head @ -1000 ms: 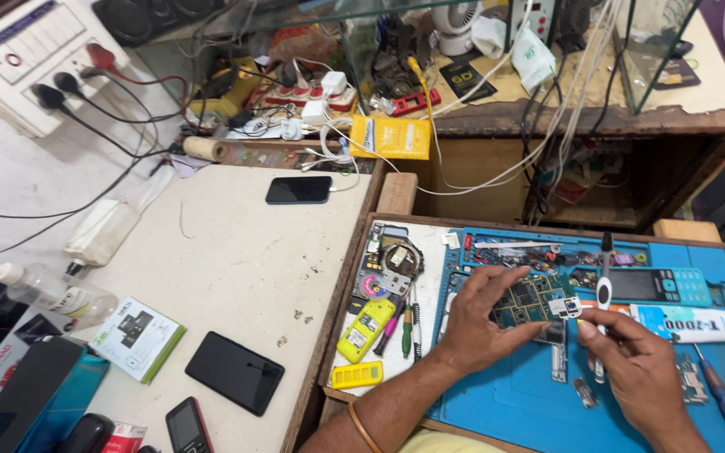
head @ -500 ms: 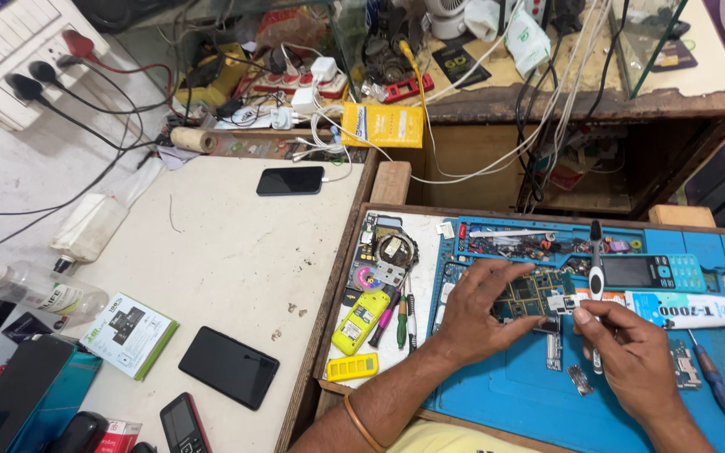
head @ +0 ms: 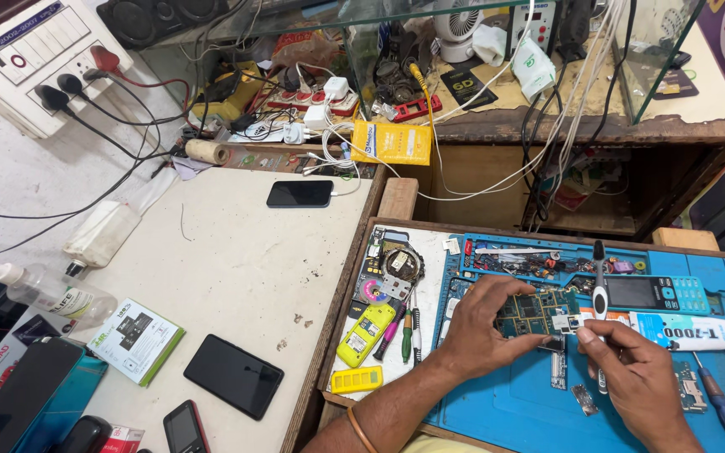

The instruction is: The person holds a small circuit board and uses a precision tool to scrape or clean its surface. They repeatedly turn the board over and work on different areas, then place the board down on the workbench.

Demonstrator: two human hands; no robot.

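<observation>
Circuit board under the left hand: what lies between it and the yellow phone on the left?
In the head view, between the circuit board and the yellow phone lie a pink pen, a green-handled screwdriver and another thin tool.

Your mat (head: 505, 419) is open near the front edge; glue tube (head: 690, 331), keypad phone (head: 656, 294) & screwdrivers (head: 719, 407) block the right side.

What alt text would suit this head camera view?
A person's left hand steadies a green circuit board on a blue work mat while the right hand works a thin tool at its edge; phones lie on the white table alongside.
</observation>
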